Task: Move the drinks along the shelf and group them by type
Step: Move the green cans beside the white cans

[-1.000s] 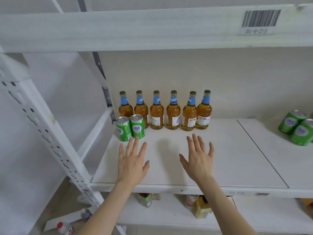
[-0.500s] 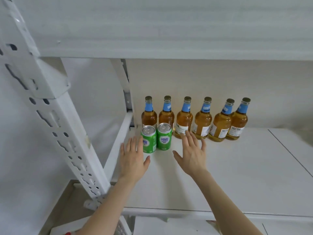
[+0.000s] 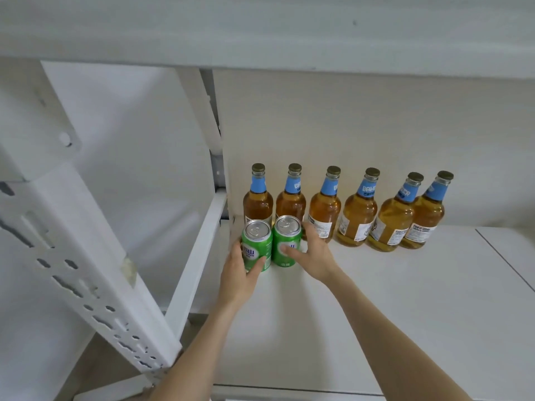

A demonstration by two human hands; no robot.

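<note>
Two green cans stand side by side at the left end of the white shelf point(image 3: 405, 299). My left hand point(image 3: 240, 273) wraps the left green can point(image 3: 257, 241), thumb across its front. My right hand point(image 3: 314, 256) wraps the right green can point(image 3: 286, 238), thumb on its front and fingers behind it. Behind the cans, several amber bottles point(image 3: 357, 211) with blue neck labels stand in a row along the back wall. The two leftmost bottles are partly hidden by the cans.
A white perforated upright post point(image 3: 86, 270) slants across the left foreground. A white side rail point(image 3: 199, 256) borders the shelf's left end. The upper shelf board point(image 3: 260, 30) hangs overhead. A seam point(image 3: 503, 259) splits the shelf surface at the right.
Both hands moved forward from open above the shelf and closed around the two green cans. The view shifted left and closer; the cans at the far right went out of frame.
</note>
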